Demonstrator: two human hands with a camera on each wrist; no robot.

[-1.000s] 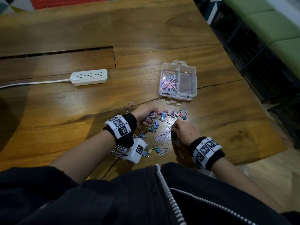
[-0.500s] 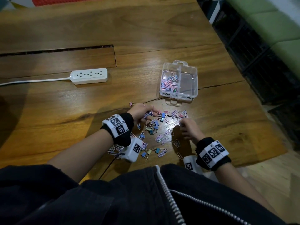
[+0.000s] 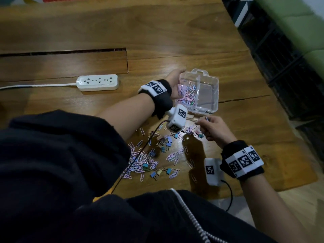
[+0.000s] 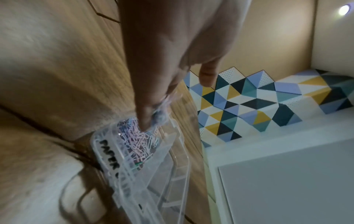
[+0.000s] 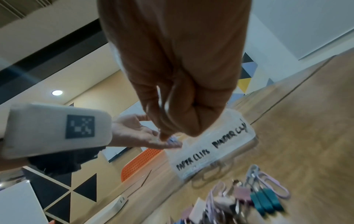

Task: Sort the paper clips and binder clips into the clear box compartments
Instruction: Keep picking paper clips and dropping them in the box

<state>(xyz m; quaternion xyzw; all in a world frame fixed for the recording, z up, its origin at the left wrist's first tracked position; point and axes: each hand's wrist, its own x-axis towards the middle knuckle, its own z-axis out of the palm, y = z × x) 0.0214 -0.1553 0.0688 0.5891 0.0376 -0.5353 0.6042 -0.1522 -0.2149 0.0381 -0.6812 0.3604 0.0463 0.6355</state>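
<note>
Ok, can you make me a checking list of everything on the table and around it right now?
Surface: wooden table, with a crack running to its right edge.
Job's things: clear box, paper clips in its left compartment, right compartment looks empty; mixed paper and binder clips loose on the table.
Clutter: white power strip.
Hands: left hand over the paper clip compartment, clips at its fingertips; right hand pinches a paper clip near the box.
Cables: white cord from the strip; black wires from the wrist cameras.
Surroundings: green seat, patterned wall panels.
</note>
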